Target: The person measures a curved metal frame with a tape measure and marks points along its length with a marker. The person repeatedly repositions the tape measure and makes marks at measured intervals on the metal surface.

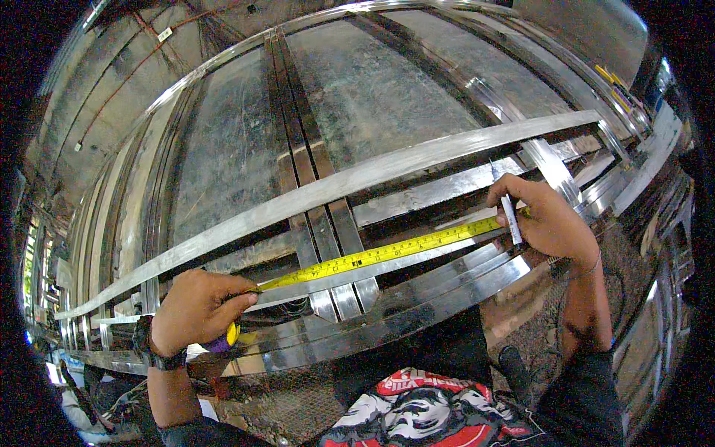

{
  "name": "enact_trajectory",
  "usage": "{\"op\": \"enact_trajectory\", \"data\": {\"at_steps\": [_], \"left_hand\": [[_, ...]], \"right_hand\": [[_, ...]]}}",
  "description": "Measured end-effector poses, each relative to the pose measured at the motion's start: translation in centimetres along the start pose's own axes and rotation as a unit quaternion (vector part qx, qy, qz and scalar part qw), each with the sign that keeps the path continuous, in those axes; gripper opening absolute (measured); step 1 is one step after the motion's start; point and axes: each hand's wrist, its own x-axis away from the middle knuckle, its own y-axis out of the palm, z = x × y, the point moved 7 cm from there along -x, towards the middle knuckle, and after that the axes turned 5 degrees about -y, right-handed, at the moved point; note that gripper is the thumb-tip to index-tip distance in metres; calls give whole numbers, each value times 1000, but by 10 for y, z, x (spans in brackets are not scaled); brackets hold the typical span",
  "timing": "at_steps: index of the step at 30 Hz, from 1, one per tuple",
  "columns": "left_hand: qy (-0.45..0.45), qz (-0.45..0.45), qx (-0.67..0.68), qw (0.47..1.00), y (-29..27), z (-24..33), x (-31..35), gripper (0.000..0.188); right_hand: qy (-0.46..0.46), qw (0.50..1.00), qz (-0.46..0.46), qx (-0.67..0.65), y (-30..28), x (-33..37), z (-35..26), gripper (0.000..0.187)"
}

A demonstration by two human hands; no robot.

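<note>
A yellow tape measure blade is stretched between my two hands, along a narrow silver metal bar. At its left part, my left hand is closed, with thumb and index finger pinching the blade. A purple and yellow object shows just below that hand, mostly hidden. My right hand is closed around the blade's right end. A slim white marker stands out between its fingers, tilted across the blade. Beyond the blade lies a longer, wider silver bar.
Dark and shiny metal strips run crosswise under the bars, over a large metal-framed table. Yellow-handled tools lie at the far right. A wall with a cable and a socket stands at far left.
</note>
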Motion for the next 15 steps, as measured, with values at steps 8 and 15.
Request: {"op": "enact_trajectory", "data": {"at_steps": [8,15], "left_hand": [[-61,-9,78,995,4,-11,6,24],[-11,40,71,997,-2,-4,3,22]], "right_hand": [[-171,984,-50,-17,35,-30,-45,29],[-124,981,-103,-105,64,-53,-47,34]]}}
